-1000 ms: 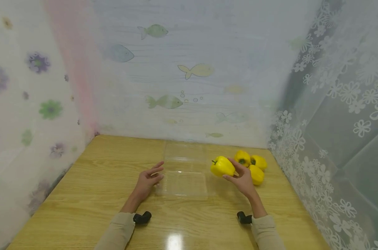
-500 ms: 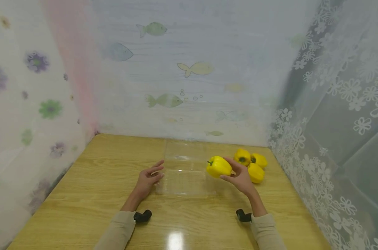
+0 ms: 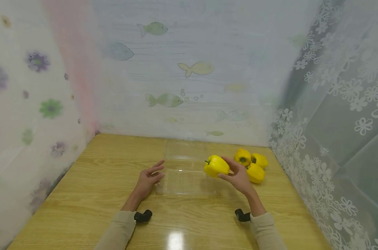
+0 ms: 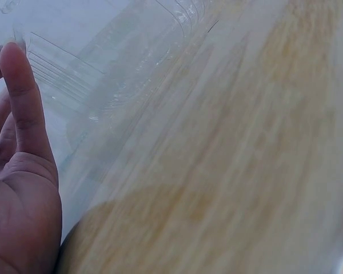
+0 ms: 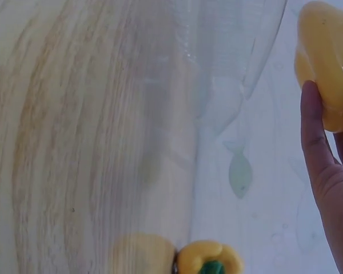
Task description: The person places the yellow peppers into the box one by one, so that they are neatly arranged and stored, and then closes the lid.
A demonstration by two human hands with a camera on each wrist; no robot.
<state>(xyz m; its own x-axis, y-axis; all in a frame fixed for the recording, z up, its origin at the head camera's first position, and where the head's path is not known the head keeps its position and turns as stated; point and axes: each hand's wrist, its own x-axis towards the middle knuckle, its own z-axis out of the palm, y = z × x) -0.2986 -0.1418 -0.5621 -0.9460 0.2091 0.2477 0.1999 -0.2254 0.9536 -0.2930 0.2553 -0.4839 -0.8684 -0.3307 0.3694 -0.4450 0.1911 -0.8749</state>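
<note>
In the head view, my right hand (image 3: 239,177) holds a yellow bell pepper (image 3: 216,166) between thumb and fingers, its green stem pointing left. The pepper hangs over the right side of a clear plastic clamshell container (image 3: 181,193), whose lid (image 3: 186,151) lies folded back towards the wall. At the container's left edge is my left hand (image 3: 147,183), fingers loosely extended and fingertips right at the plastic. The left wrist view has its thumb (image 4: 24,94) upright in front of the ridged plastic. In the right wrist view the held pepper (image 5: 327,60) is partly cut off.
Three more yellow bell peppers (image 3: 255,173) sit clustered on the wooden table (image 3: 107,180) at the back right, just beyond my right hand. A fish-printed sheet (image 3: 164,100) hangs behind the table, with patterned sheets on both sides.
My right hand has carried the bell pepper a little to the left, over the container's right side. The left hand has stayed at the container's left edge.
</note>
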